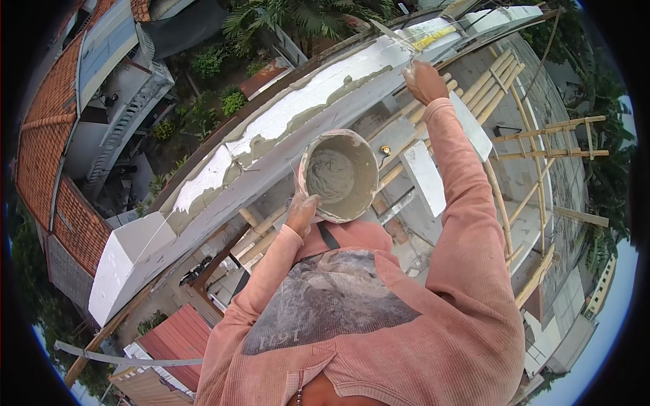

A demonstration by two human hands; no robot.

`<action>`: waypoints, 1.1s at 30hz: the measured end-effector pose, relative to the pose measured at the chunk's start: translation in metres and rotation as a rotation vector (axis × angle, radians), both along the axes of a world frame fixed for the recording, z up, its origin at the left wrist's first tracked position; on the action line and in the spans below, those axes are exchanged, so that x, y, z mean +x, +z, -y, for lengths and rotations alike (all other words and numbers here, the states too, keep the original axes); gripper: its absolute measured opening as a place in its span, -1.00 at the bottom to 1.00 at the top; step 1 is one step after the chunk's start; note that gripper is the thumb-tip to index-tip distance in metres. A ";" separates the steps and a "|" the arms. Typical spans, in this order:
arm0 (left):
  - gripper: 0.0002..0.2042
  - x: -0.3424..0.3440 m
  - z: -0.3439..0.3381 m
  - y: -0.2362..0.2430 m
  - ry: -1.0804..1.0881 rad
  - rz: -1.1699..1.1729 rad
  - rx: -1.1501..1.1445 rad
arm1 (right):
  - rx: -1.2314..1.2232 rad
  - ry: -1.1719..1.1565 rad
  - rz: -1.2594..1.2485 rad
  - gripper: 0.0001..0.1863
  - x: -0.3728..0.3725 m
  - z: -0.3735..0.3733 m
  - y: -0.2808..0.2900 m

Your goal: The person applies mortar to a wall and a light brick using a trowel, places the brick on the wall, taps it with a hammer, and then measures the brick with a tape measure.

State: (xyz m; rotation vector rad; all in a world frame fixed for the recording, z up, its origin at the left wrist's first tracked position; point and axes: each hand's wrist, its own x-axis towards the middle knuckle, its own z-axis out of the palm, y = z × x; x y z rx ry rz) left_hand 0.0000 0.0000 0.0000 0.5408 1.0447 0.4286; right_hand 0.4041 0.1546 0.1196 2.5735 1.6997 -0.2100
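My left hand (302,215) is closed on the near-left rim of a round bucket (372,177), held tilted in front of my chest. Wet grey mortar (330,176) covers its bottom, and dried splashes coat its wall. My right arm stretches far forward to the wall's top, where my right hand (425,81) is closed in a fist. From it a grey, pointed trowel blade (391,34) appears to stick out; the handle is hidden by the fingers. Beneath and along the wall (284,125) of white blocks, patchy grey mortar lies on the top. A yellow object (433,38) lies just beyond my right hand.
One white block (132,254) stands on the wall's left end; more blocks (504,18) sit at the far right. A thin string runs along the wall. Bamboo scaffolding (497,84) and loose white boards (425,177) are at right. Beyond the wall drops a garden (210,64) beside tiled roofs (47,135).
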 end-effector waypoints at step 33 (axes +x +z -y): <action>-0.65 -0.131 0.116 0.010 0.687 -0.346 -0.018 | -0.670 0.810 -0.648 -0.45 -0.293 0.137 -0.154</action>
